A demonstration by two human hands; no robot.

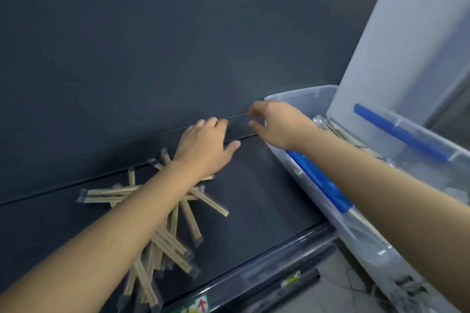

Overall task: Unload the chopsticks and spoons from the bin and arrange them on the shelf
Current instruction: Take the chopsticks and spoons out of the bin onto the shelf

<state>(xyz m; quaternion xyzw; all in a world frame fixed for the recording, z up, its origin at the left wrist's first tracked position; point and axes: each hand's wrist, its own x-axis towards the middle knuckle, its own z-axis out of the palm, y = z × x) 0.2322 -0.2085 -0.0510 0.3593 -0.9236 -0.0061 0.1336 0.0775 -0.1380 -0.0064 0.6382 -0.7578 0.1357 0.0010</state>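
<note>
The left hand [203, 146] spreads relaxed, empty fingers over the shelf [267, 198] by the chopsticks [162, 223]. The right hand [276, 123] curls beside the bin [300, 94]; I cannot tell if it holds anything.

A: What finish are you getting on the shelf [254, 198]?
B: I'm reading it as dark and matt, like the back panel [178, 46]. Its front rail [254, 268] is showing glossy black.
A: And the chopsticks [162, 239]?
B: They're looking like pale, matt wood in clear, shiny plastic sleeves [81, 196]. The bin [305, 95] is coming through as cloudy translucent plastic, its blue bars [399, 132] as smooth plastic.
</note>
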